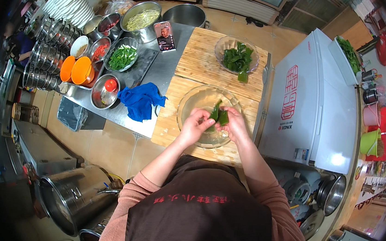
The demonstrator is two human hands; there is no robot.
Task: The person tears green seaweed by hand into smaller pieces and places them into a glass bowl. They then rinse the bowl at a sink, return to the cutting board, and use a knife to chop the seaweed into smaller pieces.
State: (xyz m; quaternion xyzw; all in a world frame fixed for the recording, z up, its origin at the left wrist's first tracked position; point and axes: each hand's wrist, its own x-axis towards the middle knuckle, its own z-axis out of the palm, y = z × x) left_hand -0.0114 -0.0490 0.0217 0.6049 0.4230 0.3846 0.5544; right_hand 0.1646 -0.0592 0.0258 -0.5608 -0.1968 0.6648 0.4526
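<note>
Over a clear glass bowl (195, 98) of cloudy liquid, my left hand (194, 124) and my right hand (235, 124) both grip dark green kelp strips (215, 112). The fingertips pinch it from either side, and part of it stands up between them. Under the bowl lies a bamboo cutting board (165, 121). Farther off, on a second bamboo board (196, 51), a clear scalloped bowl (218, 53) holds more kelp pieces (235, 56). One piece (242, 76) hangs at that bowl's near rim.
Left on the steel table (175, 45) are a blue cloth (142, 101), a steel bowl with a tomato (110, 84), chopped scallions (122, 58), orange cups (82, 70), a propped phone (165, 37) and a pot of sprouts (141, 19). A white chest freezer (295, 106) stands right.
</note>
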